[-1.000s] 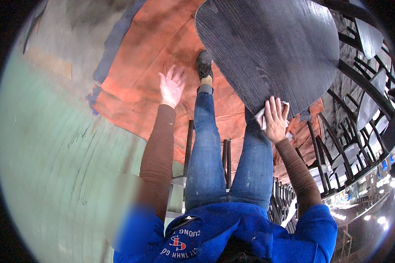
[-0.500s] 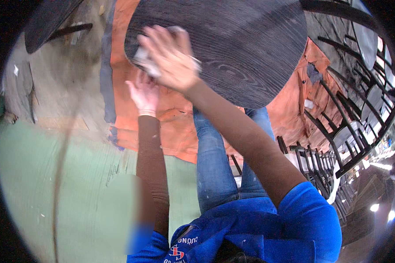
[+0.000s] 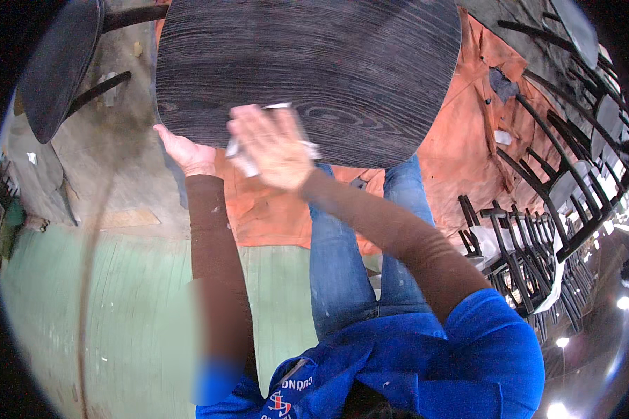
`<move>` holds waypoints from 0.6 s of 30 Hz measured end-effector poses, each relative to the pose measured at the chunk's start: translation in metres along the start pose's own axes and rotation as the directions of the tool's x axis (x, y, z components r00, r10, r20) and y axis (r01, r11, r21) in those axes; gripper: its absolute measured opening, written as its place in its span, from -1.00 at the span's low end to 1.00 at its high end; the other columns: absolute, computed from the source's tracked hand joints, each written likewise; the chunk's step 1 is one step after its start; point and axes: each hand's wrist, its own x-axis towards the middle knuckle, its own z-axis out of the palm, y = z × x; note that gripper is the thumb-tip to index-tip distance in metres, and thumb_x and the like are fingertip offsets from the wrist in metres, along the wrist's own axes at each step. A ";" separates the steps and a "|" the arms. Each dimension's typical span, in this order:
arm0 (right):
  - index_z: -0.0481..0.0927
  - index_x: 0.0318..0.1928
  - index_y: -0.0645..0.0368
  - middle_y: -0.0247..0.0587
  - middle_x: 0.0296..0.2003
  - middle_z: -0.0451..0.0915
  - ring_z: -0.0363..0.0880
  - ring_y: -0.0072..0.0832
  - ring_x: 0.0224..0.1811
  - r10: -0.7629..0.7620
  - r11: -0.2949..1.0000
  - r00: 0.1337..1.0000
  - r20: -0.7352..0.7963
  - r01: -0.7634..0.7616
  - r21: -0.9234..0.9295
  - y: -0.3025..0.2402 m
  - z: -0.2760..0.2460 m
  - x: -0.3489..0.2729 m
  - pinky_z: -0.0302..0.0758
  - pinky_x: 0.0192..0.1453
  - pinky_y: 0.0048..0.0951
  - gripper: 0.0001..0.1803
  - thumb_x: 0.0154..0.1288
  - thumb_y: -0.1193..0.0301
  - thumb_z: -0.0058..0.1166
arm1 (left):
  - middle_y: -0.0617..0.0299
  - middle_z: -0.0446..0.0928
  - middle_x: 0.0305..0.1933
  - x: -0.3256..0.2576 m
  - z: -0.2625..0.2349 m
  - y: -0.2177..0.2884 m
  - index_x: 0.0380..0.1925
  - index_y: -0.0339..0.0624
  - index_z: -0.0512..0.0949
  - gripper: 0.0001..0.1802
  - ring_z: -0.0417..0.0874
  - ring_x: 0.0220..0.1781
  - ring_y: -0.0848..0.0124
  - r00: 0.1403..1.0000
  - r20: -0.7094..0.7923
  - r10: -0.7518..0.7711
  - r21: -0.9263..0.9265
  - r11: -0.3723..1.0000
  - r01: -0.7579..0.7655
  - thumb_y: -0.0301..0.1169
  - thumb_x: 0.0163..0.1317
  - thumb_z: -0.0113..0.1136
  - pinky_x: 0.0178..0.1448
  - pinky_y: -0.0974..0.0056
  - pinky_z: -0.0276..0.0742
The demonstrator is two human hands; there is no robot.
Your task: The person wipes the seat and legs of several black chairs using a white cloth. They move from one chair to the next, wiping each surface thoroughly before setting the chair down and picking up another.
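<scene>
A broad, rounded board [image 3: 307,63] with black wood grain, like a chair seat or small tabletop, lies in front of me at the top of the view. My left hand [image 3: 187,152] grips its near left edge, the fingers tucked beneath and mostly hidden. Spread flat and slightly blurred, my right hand [image 3: 271,146] presses a crumpled white cloth [image 3: 243,165] against the board's near edge. Part of the cloth sticks out on both sides of that hand. My jeans-clad legs [image 3: 342,258] are below the board.
Orange sheeting [image 3: 272,216] covers the floor under the board, with a green floor [image 3: 133,300] nearer me. Several black chairs [image 3: 524,244] stand stacked at the right. Another dark, rounded chair part [image 3: 59,70] with legs is at the far left.
The board appears shifted left in view. My left hand has moved left and now grips the board's edge. My right hand and the cloth have moved down along the near edge.
</scene>
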 end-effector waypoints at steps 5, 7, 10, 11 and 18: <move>0.17 0.45 0.13 -0.22 0.50 0.09 -0.04 -0.38 0.58 -0.202 0.935 0.979 0.012 0.190 0.300 0.021 0.001 -0.018 -0.11 0.58 0.01 -0.25 0.26 0.25 -0.04 | 0.03 0.33 0.38 0.004 -0.002 0.008 0.34 -0.20 0.28 -0.23 0.34 0.38 0.02 1.000 -0.009 -0.013 0.108 0.994 0.014 0.20 0.47 -0.42 0.46 -0.09 0.23; 0.20 0.44 0.11 -0.24 0.46 0.19 0.03 -0.35 0.55 -0.195 0.979 0.977 0.080 0.190 0.068 0.070 -0.030 -0.061 -0.15 0.58 0.04 -0.21 0.28 0.07 0.06 | 0.04 0.32 0.39 0.006 0.001 0.007 0.34 -0.21 0.29 -0.22 0.35 0.37 0.03 0.999 0.005 -0.052 0.069 0.996 0.051 0.20 0.47 -0.46 0.45 -0.07 0.24; 0.25 0.41 0.13 -0.23 0.46 0.20 0.00 -0.34 0.56 -0.087 0.996 0.973 0.214 0.084 0.026 0.142 -0.084 -0.119 -0.23 0.57 0.09 -0.28 0.31 0.12 0.02 | 0.05 0.29 0.41 0.008 0.005 0.001 0.35 -0.21 0.27 -0.25 0.30 0.41 0.06 0.999 -0.046 -0.019 0.064 0.998 0.022 0.16 0.49 -0.45 0.47 -0.03 0.22; 0.26 0.41 0.14 -0.21 0.46 0.19 0.00 -0.34 0.57 -0.034 0.998 0.965 0.258 0.045 -0.038 0.155 -0.095 -0.130 -0.25 0.57 0.10 -0.30 0.31 0.15 0.01 | 0.05 0.29 0.41 0.010 0.005 -0.001 0.36 -0.21 0.26 -0.25 0.30 0.42 0.06 0.998 -0.070 0.002 0.080 0.997 0.004 0.15 0.49 -0.45 0.47 -0.03 0.21; 0.26 0.41 0.16 -0.19 0.49 0.12 -0.03 -0.36 0.57 -0.110 0.989 0.994 0.026 0.106 0.106 0.077 -0.046 -0.001 -0.15 0.56 0.09 -0.28 0.33 0.09 -0.01 | 0.06 0.35 0.35 0.020 -0.009 -0.011 0.34 -0.29 0.25 -0.30 0.44 0.31 0.14 0.987 -0.085 0.138 0.090 0.987 -0.131 0.06 0.47 -0.26 0.39 0.11 0.35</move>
